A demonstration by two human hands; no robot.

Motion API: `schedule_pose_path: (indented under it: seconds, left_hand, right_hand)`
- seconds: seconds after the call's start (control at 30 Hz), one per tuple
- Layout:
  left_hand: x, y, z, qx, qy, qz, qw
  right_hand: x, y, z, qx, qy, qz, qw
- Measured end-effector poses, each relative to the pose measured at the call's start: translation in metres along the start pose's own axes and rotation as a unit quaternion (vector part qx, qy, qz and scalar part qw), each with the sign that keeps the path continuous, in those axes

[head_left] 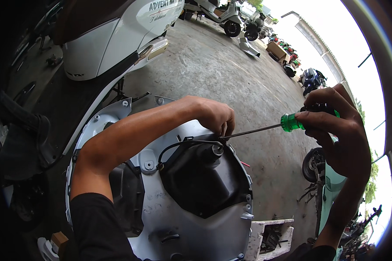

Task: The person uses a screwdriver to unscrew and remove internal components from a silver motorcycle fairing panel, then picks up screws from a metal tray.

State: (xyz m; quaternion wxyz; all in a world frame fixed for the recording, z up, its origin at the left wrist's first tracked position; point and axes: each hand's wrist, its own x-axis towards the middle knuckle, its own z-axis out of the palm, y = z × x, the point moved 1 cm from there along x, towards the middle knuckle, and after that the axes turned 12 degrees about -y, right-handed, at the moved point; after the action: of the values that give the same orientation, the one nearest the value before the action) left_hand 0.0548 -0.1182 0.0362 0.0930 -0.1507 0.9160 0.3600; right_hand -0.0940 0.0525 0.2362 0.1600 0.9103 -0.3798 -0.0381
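Note:
My right hand (342, 126) is closed around the green handle of a screwdriver (287, 123). The long thin shaft points left, its tip close to the fingers of my left hand (215, 116). Those fingers are pinched together at the upper edge of a black plastic compartment (200, 182); whatever they hold is hidden. The compartment is fixed to the inner side of a silver-grey scooter body panel (159, 217). A thin black cable (170, 148) curves over the compartment's upper left, near a round black neck (211, 152).
A white scooter (104, 39) stands at the upper left. On the right is a mint-green scooter (333, 182). A white box (257, 239) with dark parts sits beside the panel at the lower right. More scooters (226, 19) line the far concrete floor (204, 61).

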Motion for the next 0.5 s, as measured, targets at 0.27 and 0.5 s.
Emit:
schedule_pose_path:
  seconds: [0.27,0.5]
  left_hand:
    - [0.0011,-0.0001,0.0019,0.013,0.02,-0.012,1.0]
    - [0.0039,-0.0054,0.003,0.011,0.029,0.008,0.999]
  right_hand:
    - [0.0039,0.0002,0.003,-0.006,0.003,-0.01,1.0]
    - [0.0076,-0.0033,0.0017,0.005,-0.004,-0.004,1.0]
